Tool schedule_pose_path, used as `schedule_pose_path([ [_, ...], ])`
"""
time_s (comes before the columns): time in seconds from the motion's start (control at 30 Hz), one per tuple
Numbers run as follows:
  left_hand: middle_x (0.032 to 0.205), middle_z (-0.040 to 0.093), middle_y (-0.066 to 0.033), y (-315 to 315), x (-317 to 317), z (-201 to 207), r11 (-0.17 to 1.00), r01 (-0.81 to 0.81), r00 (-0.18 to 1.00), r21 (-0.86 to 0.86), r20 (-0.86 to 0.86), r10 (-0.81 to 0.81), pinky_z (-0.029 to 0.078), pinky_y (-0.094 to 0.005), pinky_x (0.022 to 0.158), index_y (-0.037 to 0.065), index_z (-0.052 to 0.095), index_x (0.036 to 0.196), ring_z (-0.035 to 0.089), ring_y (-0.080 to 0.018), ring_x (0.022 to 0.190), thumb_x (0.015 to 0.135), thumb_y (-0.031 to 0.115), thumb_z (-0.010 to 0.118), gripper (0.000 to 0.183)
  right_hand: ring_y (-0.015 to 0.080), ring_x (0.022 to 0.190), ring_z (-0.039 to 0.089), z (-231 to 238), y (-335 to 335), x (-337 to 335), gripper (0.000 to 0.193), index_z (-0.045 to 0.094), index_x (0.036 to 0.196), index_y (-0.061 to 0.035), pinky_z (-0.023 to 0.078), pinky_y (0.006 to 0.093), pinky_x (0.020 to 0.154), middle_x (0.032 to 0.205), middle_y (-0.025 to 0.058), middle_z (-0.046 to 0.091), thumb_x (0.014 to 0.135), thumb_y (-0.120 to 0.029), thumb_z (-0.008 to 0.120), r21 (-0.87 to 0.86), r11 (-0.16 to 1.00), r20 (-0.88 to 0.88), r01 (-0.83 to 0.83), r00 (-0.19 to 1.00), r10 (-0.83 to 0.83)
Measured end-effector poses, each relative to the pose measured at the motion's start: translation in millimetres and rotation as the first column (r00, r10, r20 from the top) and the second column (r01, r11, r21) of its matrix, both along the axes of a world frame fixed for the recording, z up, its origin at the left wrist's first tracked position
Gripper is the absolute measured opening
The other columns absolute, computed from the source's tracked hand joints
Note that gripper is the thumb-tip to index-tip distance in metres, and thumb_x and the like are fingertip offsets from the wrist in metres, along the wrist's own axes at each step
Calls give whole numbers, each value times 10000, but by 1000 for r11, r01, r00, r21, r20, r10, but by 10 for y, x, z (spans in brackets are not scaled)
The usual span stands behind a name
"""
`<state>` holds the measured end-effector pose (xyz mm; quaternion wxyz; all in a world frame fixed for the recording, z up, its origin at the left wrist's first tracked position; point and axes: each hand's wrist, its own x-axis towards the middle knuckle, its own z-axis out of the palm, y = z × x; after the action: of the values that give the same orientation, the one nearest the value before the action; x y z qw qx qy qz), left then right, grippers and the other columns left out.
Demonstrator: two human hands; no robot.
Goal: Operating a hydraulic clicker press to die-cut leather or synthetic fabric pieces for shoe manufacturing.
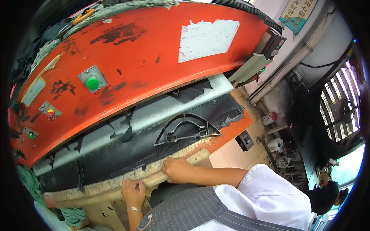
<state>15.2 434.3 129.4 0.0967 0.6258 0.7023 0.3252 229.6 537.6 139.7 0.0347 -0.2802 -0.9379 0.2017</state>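
Resting on the tan padded edge, the left hand and right hand are clear of the arched cutting die, which lies toward the right end of the black sheet, before the orange press head. The work seems part-way: that end is ragged, the long stretch leftward looks mostly unused. The fingers of both hands are bent, partly closed, touching the padding; whether either grips it, I cannot tell

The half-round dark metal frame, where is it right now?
In the head view's middle, the half-round dark metal frame lies toward the right end of the flat black sheet, beyond the person's bare right hand.
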Motion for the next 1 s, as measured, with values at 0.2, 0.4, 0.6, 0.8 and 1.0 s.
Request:
schedule_pose_path([
  [0.2, 642, 571, -109, -227, -102, -270, 989, 14, 1000, -145, 24, -11, 441, -405, 610, 46, 604, 602, 547, -311, 646, 719, 133, 690, 169, 395, 855, 648, 277, 1290, 311, 586, 582, 1052, -51, 503, 493, 751, 942, 222, 659, 852, -600, 535, -57, 781, -129, 622, 771, -624],
  [0.4, 618, 554, -86, -39, 33, -264, 950, -13, 999, -313, 39, 27, 433, -399, 555, 54, 595, 605, 549, -284, 606, 720, 175, 714, 205, 325, 789, 671, -322, 2515, 589, 519, 495, 1133, -8, 522, 438, 649, 879, 183, 665, 859, -434, 608, 84, 809, 38, 581, 810, -585],
  [0.6, 619, 548, -101, -70, 68, -130, 919, -109, 993, -380, 10, 121, 424, -409, 552, 49, 564, 601, 544, -297, 602, 720, 172, 705, 222, 212, 672, 642, -135, 2536, 1140, 447, 507, 1151, -50, 510, 343, 501, 830, 117, 647, 837, -343, 630, -696, 439, -88, 568, 540, -837],
  [0.8, 632, 541, -116, -77, 141, -149, 917, -152, 986, -369, 9, 167, 417, -416, 569, 33, 547, 602, 531, -317, 620, 715, 147, 692, 217, 397, 1069, 569, -79, 2219, 931, 771, 425, 1326, -66, 439, 503, 909, 1094, 228, 605, 784, -586, 603, -105, 711, 110, 695, 719, -686],
  [1.0, 629, 538, -115, -137, 178, -164, 922, -150, 988, -356, -30, 150, 417, -419, 575, 27, 547, 600, 525, -316, 626, 720, 162, 697, 235, 324, 1369, 320, -330, 2072, 1445, 866, 426, 1400, -165, 171, 491, 1114, 1395, 211, 439, 662, -426, 795, -40, 945, -81, 323, 942, -326],
])
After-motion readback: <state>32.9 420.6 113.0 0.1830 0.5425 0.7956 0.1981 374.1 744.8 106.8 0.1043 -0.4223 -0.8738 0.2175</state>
